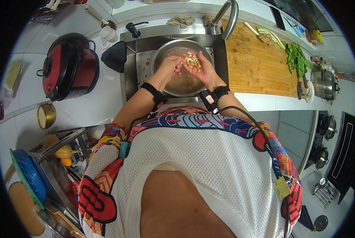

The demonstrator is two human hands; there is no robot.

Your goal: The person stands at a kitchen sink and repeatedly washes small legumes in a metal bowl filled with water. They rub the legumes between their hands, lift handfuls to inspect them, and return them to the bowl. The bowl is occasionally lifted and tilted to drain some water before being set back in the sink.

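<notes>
Over a large round metal basin (155,74) in the sink, both my hands are close together. My right hand (207,72) is turned palm up and cupped, holding a small heap of peanuts (192,60), some white and some tan. Beside it my left hand (168,67) is closed, thumb and fingers pinched together at the edge of the heap. What sits in that pinch is too small to make out. Cloudy brownish water (181,84) lies in the basin below. Black straps circle both my wrists.
The steel sink (142,67) has a curved faucet (234,20) at its back right. On the right lies a wooden cutting board (257,59) with leafy greens (295,59) and ginger (267,38). A red and black electric cooker (72,67) and a black cloth (115,56) stand left.
</notes>
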